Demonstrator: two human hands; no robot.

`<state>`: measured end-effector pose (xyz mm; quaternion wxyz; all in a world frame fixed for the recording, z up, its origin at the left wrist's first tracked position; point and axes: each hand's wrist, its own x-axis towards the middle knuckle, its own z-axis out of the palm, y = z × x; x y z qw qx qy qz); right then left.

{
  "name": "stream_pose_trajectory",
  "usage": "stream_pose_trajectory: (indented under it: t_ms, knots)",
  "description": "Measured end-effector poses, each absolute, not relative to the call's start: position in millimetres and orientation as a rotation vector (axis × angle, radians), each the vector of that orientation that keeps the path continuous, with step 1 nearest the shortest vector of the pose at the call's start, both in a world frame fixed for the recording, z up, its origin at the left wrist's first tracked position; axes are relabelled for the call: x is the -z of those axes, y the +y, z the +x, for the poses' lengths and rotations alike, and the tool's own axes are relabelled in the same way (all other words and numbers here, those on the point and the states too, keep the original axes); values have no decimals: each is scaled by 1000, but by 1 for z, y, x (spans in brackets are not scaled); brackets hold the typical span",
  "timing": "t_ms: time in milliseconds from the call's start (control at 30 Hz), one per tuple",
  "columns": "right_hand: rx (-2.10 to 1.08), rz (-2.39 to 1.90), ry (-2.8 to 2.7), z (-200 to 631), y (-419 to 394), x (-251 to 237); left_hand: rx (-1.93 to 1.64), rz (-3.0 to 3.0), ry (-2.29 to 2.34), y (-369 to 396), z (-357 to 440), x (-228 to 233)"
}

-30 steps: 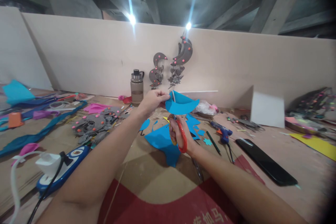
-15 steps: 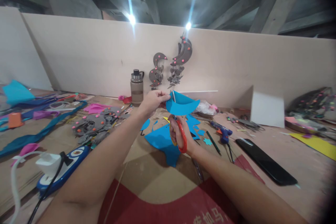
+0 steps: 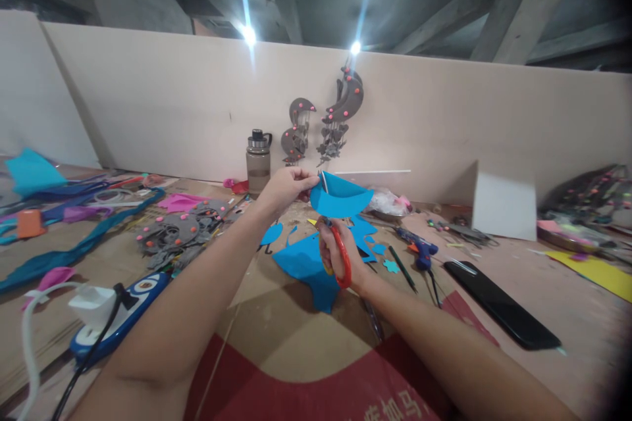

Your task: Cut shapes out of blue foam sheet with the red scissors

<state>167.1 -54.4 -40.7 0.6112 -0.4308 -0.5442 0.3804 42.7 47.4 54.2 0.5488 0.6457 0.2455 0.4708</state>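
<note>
My left hand (image 3: 296,183) pinches the left end of a curved blue felt piece (image 3: 343,202), held above the table. The fingers of my right hand (image 3: 340,253) are wrapped round red-handled scissors (image 3: 344,263), just below that piece. The scissor blades point up at the felt, and one blade shows against its left part. Under my right hand lies a larger blue felt sheet (image 3: 301,260) with cut edges. Small blue offcuts (image 3: 271,235) and a light-blue flower shape (image 3: 391,266) lie around it.
Right of my hands are a dark pencil (image 3: 402,268), a blue glue gun (image 3: 419,247) and a black phone (image 3: 501,302). Grey felt shapes (image 3: 182,230) and a blue power strip (image 3: 118,319) are left. A bottle (image 3: 258,164) stands near the back board (image 3: 187,105).
The felt piece and my left hand have shifted very slightly left. Both hands keep their hold, and the scissors stay below the felt.
</note>
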Motion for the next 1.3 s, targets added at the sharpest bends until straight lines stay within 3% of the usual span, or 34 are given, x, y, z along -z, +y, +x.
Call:
stream_pose_trajectory:
  t_ms: [1300]
  knots:
    - [-876,-974,-1178,164,-51,48,-1063,1462,544,41,54,-50]
